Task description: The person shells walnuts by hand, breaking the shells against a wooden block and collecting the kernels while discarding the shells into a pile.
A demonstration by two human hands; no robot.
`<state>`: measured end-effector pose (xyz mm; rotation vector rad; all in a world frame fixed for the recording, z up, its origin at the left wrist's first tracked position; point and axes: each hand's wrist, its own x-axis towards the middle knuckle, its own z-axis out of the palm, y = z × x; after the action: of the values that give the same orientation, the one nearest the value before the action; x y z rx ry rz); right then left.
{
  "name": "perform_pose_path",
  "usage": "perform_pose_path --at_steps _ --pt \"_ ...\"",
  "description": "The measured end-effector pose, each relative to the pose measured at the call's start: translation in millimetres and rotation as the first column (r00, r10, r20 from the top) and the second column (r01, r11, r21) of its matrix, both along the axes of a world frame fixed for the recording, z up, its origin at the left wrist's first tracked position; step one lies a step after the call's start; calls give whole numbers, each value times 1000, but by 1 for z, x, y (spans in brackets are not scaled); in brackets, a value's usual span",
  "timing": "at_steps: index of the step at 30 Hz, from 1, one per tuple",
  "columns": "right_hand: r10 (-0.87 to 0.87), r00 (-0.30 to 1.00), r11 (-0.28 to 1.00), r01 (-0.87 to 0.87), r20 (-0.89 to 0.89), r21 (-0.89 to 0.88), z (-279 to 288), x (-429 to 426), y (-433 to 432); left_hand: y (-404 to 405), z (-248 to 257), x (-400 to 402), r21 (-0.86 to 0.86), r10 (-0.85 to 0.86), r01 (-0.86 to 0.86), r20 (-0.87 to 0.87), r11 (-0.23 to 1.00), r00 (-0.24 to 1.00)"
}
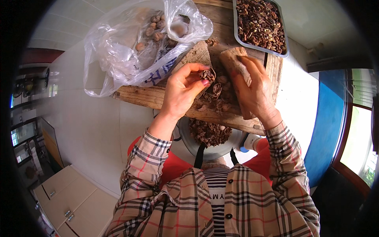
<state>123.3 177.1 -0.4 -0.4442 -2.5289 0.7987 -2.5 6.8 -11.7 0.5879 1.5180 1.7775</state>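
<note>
Between the thumb and fingers of my left hand [185,89] is a cracked walnut [207,75], its broken inside showing. My right hand [257,84] rests on a thick, rounded wooden block [237,63], fingers over its upper part; its underside is hidden. A rough, flat stone or brick slab [197,54] lies partly behind my left hand. Broken walnut shells [216,91] are scattered between slab and block on the wooden table [142,96]. Several whole walnuts [158,36] lie in or behind a clear plastic bag [118,56] at the upper left.
A clear plastic tray [286,49] full of walnut kernels [262,26] stands at the table's far right corner. Below the near edge, a metal basin [185,137] holds a heap of shells [210,133] between my knees. A beige cabinet [74,201] stands at the lower left.
</note>
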Motion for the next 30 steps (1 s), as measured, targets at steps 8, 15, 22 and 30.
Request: perform_pose_path --at_steps 8,15,22,30 --pt "129 984 521 -173 -123 -836 1 -14 -19 0 3 1 30 -89 88 42 996 995" --pt "-4 1000 499 9 8 -866 -12 -18 -17 -2 4 -3 -30 -23 25 40 999 999" --pt "92 989 701 -145 -112 -699 -12 -20 -28 -2 -5 1 -94 -5 -13 -190 995 982" --pt "80 995 540 -99 -66 -836 -14 -19 -22 -3 5 -3 -42 -93 94 19 995 995"
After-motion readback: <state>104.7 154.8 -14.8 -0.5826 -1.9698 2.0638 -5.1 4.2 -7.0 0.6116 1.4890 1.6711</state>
